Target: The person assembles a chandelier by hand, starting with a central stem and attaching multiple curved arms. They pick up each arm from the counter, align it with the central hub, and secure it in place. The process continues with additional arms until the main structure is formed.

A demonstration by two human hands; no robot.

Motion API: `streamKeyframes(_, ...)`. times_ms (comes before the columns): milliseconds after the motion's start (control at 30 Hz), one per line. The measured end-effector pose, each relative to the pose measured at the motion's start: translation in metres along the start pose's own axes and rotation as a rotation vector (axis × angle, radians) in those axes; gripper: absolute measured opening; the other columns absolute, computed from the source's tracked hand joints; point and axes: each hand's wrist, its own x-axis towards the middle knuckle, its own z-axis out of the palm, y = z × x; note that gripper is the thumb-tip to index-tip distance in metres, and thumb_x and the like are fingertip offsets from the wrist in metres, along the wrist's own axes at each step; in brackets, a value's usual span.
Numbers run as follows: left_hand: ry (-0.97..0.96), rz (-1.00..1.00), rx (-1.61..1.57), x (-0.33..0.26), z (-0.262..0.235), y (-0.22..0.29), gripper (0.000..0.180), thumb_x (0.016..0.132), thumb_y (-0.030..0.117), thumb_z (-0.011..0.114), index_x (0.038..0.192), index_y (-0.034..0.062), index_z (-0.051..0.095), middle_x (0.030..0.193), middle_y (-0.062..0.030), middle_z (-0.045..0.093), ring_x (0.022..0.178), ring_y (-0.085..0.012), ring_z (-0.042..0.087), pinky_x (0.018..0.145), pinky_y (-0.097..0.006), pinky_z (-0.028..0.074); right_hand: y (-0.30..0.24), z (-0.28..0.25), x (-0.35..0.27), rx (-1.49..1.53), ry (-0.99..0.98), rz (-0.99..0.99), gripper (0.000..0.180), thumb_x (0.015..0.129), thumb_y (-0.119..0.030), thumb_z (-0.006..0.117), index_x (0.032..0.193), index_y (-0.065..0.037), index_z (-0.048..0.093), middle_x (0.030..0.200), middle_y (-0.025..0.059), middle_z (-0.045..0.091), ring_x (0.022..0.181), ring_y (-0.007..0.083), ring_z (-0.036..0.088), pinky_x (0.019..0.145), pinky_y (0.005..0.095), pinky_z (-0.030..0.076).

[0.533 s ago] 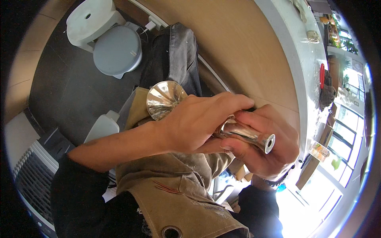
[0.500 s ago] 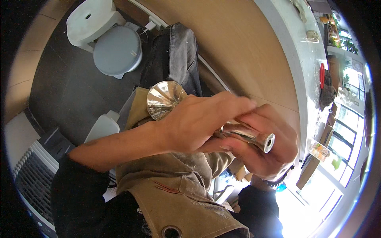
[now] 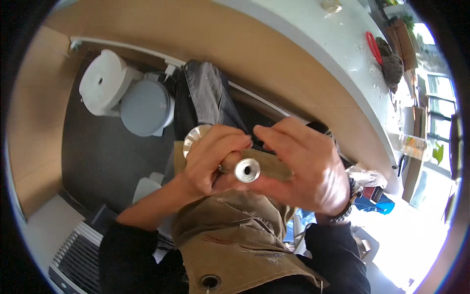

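My left hand [image 3: 208, 159] is closed round the stem of a shiny silver metal piece shaped like a small horn. The wide fluted flare of this horn-shaped piece [image 3: 192, 138] shows beyond my knuckles. Its narrow end, a round lip with a dark hole, faces up towards me beside my fingers. Close by on the right, my right hand [image 3: 303, 169] is open, with fingers and thumb spread apart. The thumb reaches to the narrow end and seems to touch it; the fingers are off the piece. Most of the stem is hidden by my left hand.
A brown apron [image 3: 230, 230] covers my lap. To the right runs a white-topped counter [image 3: 338, 54], bearing a red-handled thing [image 3: 373, 47] and a dark cloth [image 3: 391, 68]. A white stool [image 3: 100, 81] and a grey round-lidded bin [image 3: 145, 108] stand on the floor at far left, a slatted heater [image 3: 81, 257] nearer.
My right hand has let go of the narrow end and spread its fingers. The piece has turned so its holed end points more towards me. The view has shifted too.
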Motion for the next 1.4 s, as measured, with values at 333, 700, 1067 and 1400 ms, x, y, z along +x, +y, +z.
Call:
streamKeyframes(333,-0.075,-0.035,0.031,-0.004,-0.001,0.005,0.031,0.081,0.018,0.078,0.099,-0.0016,0.064,0.098,-0.0138,0.069,0.088,-0.0303,0.066,0.073,-0.038,0.054,0.023,-0.023,-0.016,0.298,0.152,-0.034,0.045,0.074,-0.012,0.086,0.113,0.001,0.067,0.093,0.0144,0.066,0.073,0.0233,0.067,0.059,0.0310,0.054)
streamKeyframes(700,-0.134,-0.021,0.010,-0.002,-0.008,0.008,0.038,0.081,0.017,0.080,0.107,-0.0009,0.060,0.102,-0.0163,0.069,0.088,-0.0314,0.069,0.070,-0.038,0.057,0.025,-0.011,0.003,0.439,0.112,-0.160,0.028,0.081,-0.004,0.075,0.106,0.002,0.066,0.088,0.0151,0.066,0.072,0.0321,0.066,0.060,0.0381,0.055)
streamKeyframes(1067,-0.053,-0.094,-0.080,-0.009,-0.003,0.002,0.034,0.083,0.020,0.077,0.102,0.0000,0.058,0.095,-0.0173,0.070,0.084,-0.0301,0.069,0.070,-0.038,0.056,0.103,-0.085,0.077,-0.322,0.755,0.054,0.032,0.083,-0.009,0.075,0.114,-0.005,0.067,0.104,0.0104,0.068,0.091,0.0238,0.064,0.074,0.0330,0.053)
streamKeyframes(1400,-0.022,0.054,-0.017,0.001,0.001,-0.008,0.029,0.091,0.022,0.070,0.097,-0.0045,0.061,0.091,-0.0198,0.066,0.078,-0.0310,0.067,0.065,-0.039,0.056,0.069,-0.073,0.078,0.449,0.580,0.063,0.049,0.082,-0.006,0.078,0.127,0.002,0.059,0.111,0.0126,0.070,0.095,0.0174,0.068,0.085,0.0309,0.055)
